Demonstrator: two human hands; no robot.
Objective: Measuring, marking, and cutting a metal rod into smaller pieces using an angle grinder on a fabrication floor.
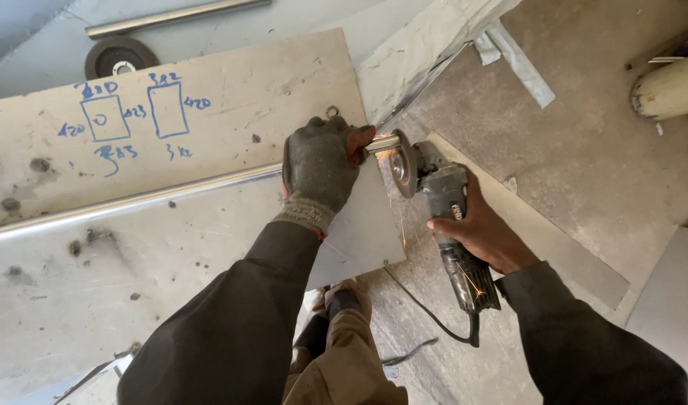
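Scarred plywood bench (209,112) over concrete floor (599,150)

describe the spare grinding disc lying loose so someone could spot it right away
Start at the big pale board with blue pen sketches of rectangles that fills the left of the view. Just past its far edge, near the top left, a dark round disc with a shiny metal centre lies flat. Unlike the long metal tube beside it, it is circular and black.

I count two hands: my gloved left hand (319,171) and my bare right hand (482,229). One angle grinder (441,206), in the right. Two steel tubes: one (134,201) under the left, another (175,16) far beyond it. One spare disc (120,58) there too.
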